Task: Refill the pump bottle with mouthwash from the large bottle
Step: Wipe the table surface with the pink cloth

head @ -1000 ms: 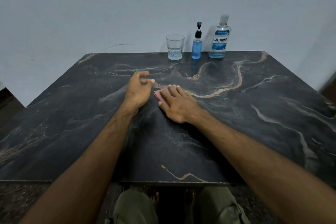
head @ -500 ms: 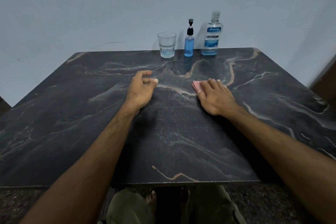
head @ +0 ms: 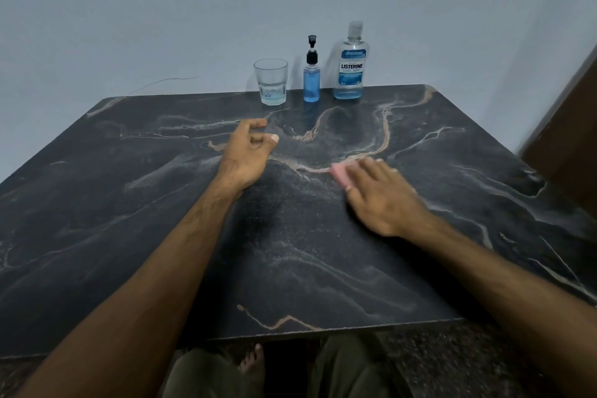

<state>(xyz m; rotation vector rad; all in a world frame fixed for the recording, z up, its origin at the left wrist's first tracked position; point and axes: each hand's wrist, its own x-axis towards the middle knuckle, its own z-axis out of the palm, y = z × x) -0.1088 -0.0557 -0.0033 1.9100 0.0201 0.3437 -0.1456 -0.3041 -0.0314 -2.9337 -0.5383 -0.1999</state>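
Note:
A small pump bottle with a black pump and blue liquid stands at the table's far edge. Right of it stands the large clear mouthwash bottle, capped, with a little blue liquid at its bottom. My left hand rests mid-table, fingers loosely curled, holding nothing. My right hand lies flat, palm down, pressing a pink cloth against the dark marble table; most of the cloth is hidden under the fingers. Both hands are well short of the bottles.
A clear drinking glass with a little liquid stands left of the pump bottle. A pale wall runs right behind the table. A brown wooden surface is at the right. My knees and a bare foot show below the near edge.
My right hand has slid the pink cloth to the right across the table, then slightly back toward me. My left hand has stayed in place.

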